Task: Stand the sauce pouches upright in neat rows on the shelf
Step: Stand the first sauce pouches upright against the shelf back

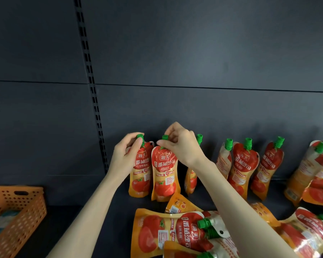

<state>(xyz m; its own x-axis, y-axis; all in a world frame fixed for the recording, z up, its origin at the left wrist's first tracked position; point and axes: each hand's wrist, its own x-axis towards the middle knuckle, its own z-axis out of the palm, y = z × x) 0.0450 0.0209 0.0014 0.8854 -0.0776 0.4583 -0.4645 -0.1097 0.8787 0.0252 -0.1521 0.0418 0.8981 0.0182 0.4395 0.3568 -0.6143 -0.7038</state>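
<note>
Left hand [126, 155] pinching left pouch [141, 175], right hand [181, 146] pinching right pouch [164, 174] — upright, labelled 海天 番茄沙司

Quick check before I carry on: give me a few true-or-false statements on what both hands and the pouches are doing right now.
1. The left hand holds the green cap of the leftmost upright pouch. True.
2. The right hand lies flat on the shelf. False: it pinches the cap of the second pouch, which stands right beside the first.
3. Every pouch already stands upright. False: several lying pouches are piled at the shelf's front.
4. An orange basket sits at the left. True.
</note>
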